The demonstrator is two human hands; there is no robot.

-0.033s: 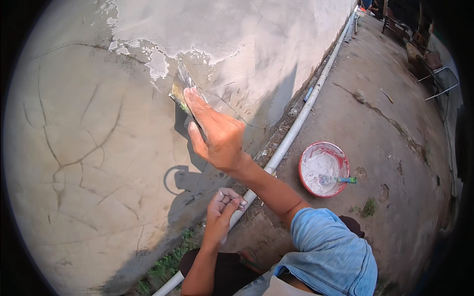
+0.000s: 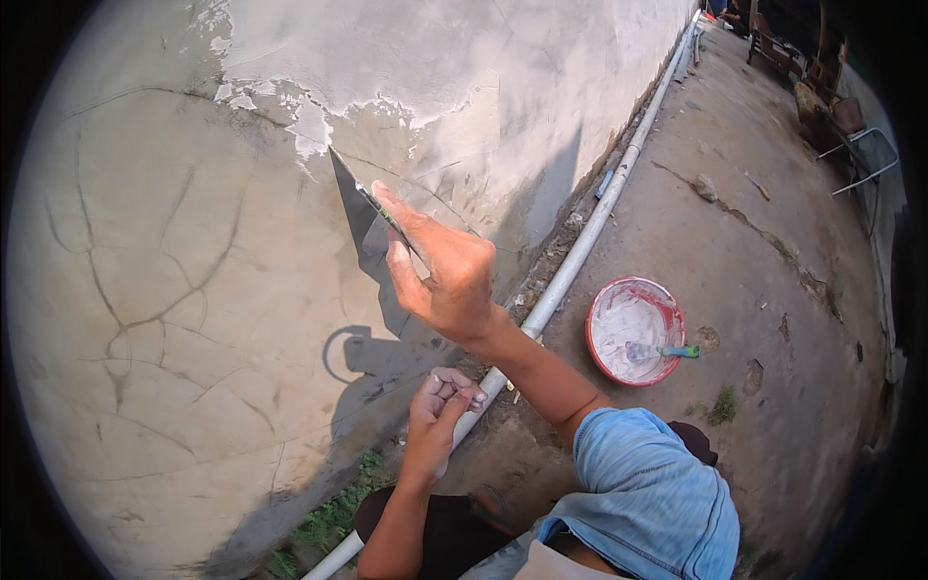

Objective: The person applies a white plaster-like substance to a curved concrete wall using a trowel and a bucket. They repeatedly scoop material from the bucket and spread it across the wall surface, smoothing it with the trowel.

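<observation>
My right hand (image 2: 449, 275) grips a putty knife (image 2: 365, 193), thumb and fingers closed around its handle. The blade is seen nearly edge-on, its tip at the wall (image 2: 261, 309) beside the lower border of a pale skim coat (image 2: 387, 48). Whether the blade touches the wall I cannot tell. Lower down, my left hand (image 2: 442, 411) is curled closed in front of a white pipe, its fingers smeared with whitish paste; nothing shows sticking out of it. To the right, a red tub (image 2: 592, 333) of whitish putty (image 2: 619, 324) stands on the ground with a second putty knife (image 2: 667, 352) in it.
A long white pipe (image 2: 570, 266) runs along the wall's foot. Branching cracks (image 2: 155, 317) mark the bare wall at left. Green weeds (image 2: 329, 522) grow by its base. The cracked ground (image 2: 696, 251) stretches right, with a metal-framed chair (image 2: 870, 159) at the far right.
My right hand has shifted slightly right and turned, so the putty knife's blade went from showing its broad face to nearly edge-on. My left hand and the tub stay in place.
</observation>
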